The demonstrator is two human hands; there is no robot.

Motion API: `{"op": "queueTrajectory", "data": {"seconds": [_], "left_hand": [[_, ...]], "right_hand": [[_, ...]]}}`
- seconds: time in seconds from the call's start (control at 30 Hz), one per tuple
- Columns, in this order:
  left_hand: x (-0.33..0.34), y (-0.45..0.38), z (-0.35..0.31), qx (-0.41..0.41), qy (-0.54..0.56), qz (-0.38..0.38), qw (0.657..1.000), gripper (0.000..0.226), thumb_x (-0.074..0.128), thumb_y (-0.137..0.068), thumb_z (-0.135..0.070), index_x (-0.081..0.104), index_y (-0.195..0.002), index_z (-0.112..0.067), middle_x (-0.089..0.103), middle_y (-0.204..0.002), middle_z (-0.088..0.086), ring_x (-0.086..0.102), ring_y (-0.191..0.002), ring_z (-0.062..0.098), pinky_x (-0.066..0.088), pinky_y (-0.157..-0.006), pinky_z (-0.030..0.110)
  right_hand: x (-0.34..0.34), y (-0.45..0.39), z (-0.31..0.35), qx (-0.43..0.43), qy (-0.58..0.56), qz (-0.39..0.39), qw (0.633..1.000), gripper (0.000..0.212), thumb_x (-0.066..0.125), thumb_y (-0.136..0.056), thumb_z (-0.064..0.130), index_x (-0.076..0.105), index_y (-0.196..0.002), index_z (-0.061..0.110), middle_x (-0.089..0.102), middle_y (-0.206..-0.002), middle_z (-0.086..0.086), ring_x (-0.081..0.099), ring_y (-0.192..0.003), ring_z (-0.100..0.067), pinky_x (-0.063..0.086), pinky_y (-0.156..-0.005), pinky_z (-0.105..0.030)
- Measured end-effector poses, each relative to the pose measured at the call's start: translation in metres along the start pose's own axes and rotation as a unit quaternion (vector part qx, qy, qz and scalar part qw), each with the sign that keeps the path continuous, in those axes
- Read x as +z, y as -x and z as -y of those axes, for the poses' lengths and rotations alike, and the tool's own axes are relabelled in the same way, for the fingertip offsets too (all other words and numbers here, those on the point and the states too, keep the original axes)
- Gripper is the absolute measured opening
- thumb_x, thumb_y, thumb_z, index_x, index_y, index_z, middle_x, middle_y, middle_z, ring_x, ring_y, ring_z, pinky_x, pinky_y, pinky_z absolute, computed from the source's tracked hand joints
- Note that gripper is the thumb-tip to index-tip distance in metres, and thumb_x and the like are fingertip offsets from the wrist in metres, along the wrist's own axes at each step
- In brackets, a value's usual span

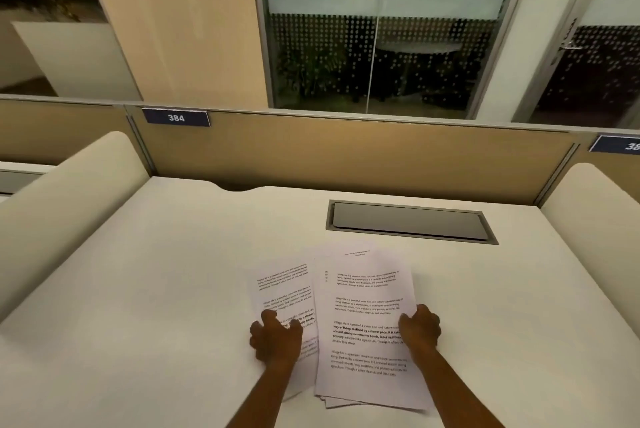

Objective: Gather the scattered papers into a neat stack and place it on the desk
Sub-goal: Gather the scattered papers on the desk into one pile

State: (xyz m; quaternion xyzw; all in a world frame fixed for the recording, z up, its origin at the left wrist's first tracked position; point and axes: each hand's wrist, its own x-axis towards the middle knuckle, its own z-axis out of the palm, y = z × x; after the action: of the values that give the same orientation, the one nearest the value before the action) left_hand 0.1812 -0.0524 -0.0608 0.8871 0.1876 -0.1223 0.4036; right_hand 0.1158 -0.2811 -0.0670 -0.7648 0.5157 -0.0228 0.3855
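Note:
Several printed white sheets lie on the cream desk (pixel 145 289) near its front middle. A loose pile of papers (pixel 363 310) is fanned at the right, its edges uneven at the bottom. Another sheet (pixel 280 289) sticks out to the left, partly under that pile. My left hand (pixel 275 341) rests on the left sheet with fingers curled and spread, pressing it down. My right hand (pixel 420 327) grips the right edge of the pile, thumb on top.
A grey cable hatch (pixel 408 221) is set into the desk behind the papers. Cream side dividers (pixel 69 206) rise at left and right, and a tan back panel (pixel 346 154) with a "384" tag closes the far edge. Glass walls stand beyond.

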Motion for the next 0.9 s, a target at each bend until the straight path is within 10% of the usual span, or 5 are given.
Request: {"op": "queueTrajectory", "data": {"seconds": [0.4,0.9], "left_hand": [[0.004,-0.017,-0.021,-0.002,0.159,0.04,0.987,0.059,0.073,-0.083,-0.023,0.039,-0.129,-0.009,0.06,-0.121,0.02,0.065,-0.101,0.038,0.056,-0.091,0.05],[-0.032,-0.065,-0.009,-0.066,0.077,-0.035,0.994,0.06,0.061,-0.083,0.003,0.034,-0.137,-0.007,0.039,-0.131,0.026,0.056,-0.11,0.045,0.054,-0.091,0.048]], "right_hand": [[0.023,-0.012,0.028,-0.081,0.02,0.057,0.995,0.041,0.052,-0.094,0.018,0.049,-0.13,0.002,0.054,-0.13,-0.02,0.053,-0.12,-0.036,0.047,-0.101,-0.045],[0.053,-0.009,0.048,-0.111,-0.051,0.061,0.991,0.025,0.053,-0.093,0.009,0.058,-0.116,0.001,0.065,-0.117,-0.016,0.063,-0.104,-0.031,0.05,-0.084,-0.031]]}}
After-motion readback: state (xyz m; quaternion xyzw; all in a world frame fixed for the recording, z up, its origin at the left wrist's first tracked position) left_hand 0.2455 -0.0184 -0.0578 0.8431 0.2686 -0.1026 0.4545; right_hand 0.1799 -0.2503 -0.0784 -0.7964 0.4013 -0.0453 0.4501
